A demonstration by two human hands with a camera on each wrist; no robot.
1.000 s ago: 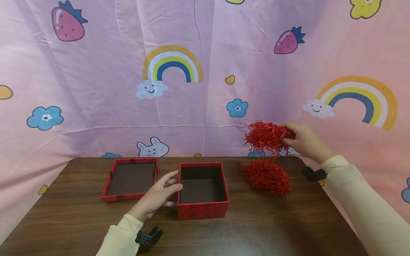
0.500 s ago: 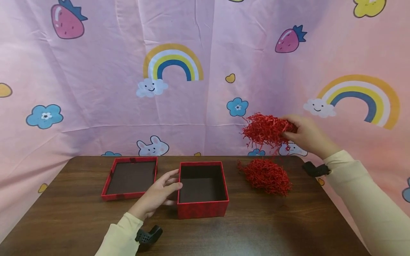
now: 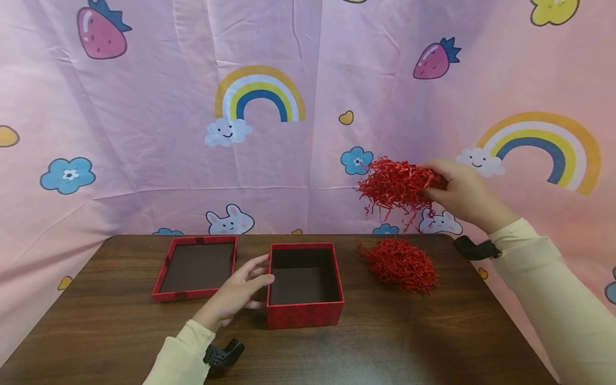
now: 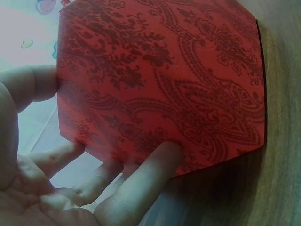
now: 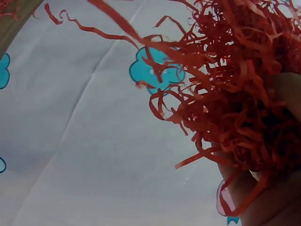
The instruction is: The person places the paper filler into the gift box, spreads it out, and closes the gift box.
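Observation:
A red, dark-lined box (image 3: 304,315) stands with its top uncovered on the table. My left hand (image 3: 237,293) holds its left wall, thumb over the rim and fingers on the outside. The left wrist view shows those fingers spread against the patterned red side (image 4: 155,89). Raised above the back right of the table, my right hand (image 3: 464,192) grips a loose bunch of red shredded paper (image 3: 397,184). Thin curly strips (image 5: 235,108) hang from it in the right wrist view. Below lies another heap of red shredded paper (image 3: 401,266).
A shallow red lid (image 3: 197,267) lies inside-up to the left of the box on the brown wooden table (image 3: 366,353). Behind the table hangs a pink printed cloth (image 3: 317,155).
My right hand has risen with the bunch of shredded paper, widening the gap above the heap on the table. The left hand and the box have stayed in place.

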